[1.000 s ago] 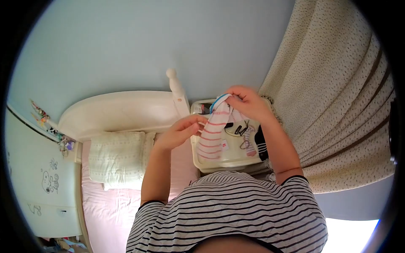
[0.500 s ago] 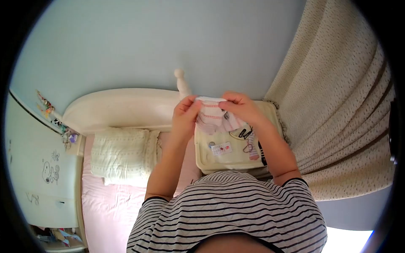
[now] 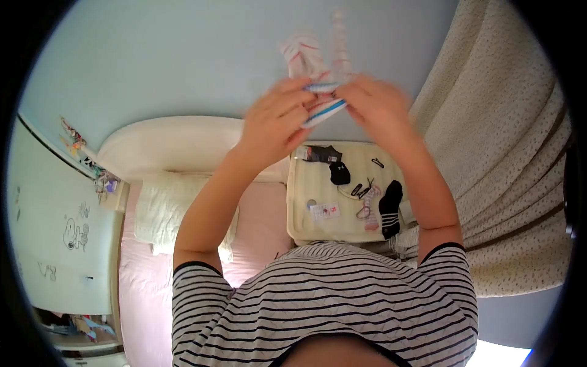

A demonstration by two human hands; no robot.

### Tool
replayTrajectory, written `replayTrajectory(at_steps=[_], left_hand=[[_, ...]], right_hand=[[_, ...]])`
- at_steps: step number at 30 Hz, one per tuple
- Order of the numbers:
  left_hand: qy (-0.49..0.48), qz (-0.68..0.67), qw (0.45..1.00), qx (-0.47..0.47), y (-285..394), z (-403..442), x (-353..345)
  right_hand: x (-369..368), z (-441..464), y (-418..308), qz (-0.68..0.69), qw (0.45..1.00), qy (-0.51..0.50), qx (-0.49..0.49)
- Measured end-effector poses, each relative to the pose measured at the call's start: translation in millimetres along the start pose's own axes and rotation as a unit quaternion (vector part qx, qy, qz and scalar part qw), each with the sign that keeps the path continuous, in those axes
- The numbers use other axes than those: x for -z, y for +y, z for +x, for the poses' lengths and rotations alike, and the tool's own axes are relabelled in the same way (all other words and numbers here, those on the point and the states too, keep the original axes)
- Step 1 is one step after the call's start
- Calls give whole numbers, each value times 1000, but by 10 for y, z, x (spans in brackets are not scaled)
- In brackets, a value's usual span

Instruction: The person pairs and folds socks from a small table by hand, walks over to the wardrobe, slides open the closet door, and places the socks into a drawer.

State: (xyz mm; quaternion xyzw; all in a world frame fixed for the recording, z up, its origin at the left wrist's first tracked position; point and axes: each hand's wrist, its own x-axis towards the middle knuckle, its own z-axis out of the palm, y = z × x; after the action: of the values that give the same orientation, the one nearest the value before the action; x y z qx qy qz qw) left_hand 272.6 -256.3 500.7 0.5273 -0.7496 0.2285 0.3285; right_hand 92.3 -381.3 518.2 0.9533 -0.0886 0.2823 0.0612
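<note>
My left hand (image 3: 276, 117) and right hand (image 3: 378, 109) grip pink-striped white socks (image 3: 306, 56) by blue-banded cuffs (image 3: 328, 111), apparently straightening them; next, I judge, calls for levelling cuffs.

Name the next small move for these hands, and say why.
Probably bring the two blue bands together: left hand and right hand hold the striped socks beside them, yet the bands sit apart and the socks' free ends spread apart.

I monitor a pale pillow (image 3: 156, 211) on the pink sheet (image 3: 147, 287), near the white headboard (image 3: 171, 144); a patterned curtain (image 3: 507, 153) hangs at frame right.
</note>
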Motion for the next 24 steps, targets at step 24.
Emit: replayTrajectory(at_steps=[24], left_hand=[[40,-258,936,237,-128,-172,-188]], right_hand=[[265,375,-242,431,887,-119,114]])
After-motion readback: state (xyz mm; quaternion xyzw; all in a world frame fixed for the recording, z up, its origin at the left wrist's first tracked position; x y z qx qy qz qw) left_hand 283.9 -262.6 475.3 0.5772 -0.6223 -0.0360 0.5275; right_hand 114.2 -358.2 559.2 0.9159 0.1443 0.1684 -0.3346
